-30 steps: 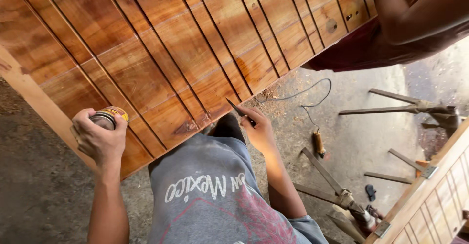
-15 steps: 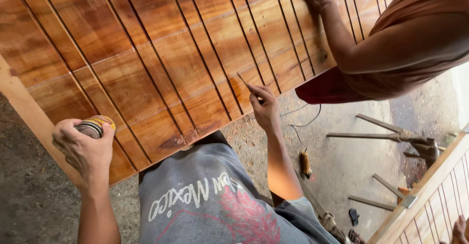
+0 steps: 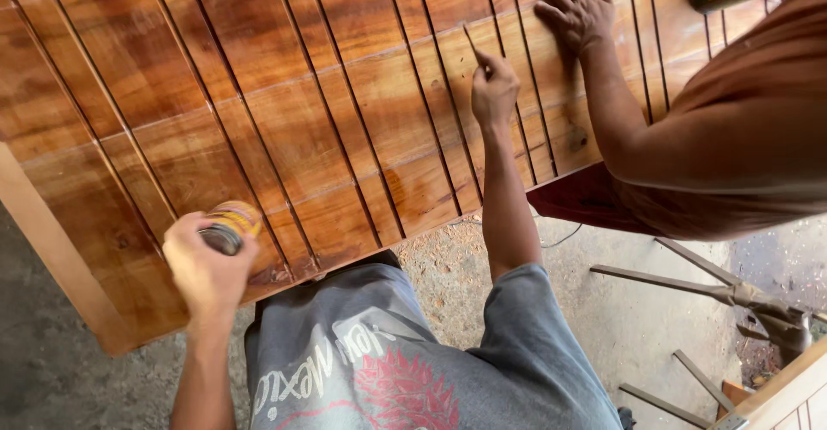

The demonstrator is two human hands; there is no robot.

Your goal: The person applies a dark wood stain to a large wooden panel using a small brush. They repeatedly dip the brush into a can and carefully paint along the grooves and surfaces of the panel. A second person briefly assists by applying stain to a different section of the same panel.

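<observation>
I am moving my right hand [image 3: 494, 85], pinching a brush [image 3: 473, 40], farther up the panel [image 3: 258, 94] while my left [image 3: 205, 268] is clenching a can [image 3: 228, 226]

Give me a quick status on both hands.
Left hand gripping small can. Right hand holding thin brush to a groove in wooden panel. Co-worker's hand flat on panel nearby.

A single head-worn camera looks steeply down, close over the wooden panel [image 3: 301, 111] and concrete floor [image 3: 603, 327] beneath.
</observation>
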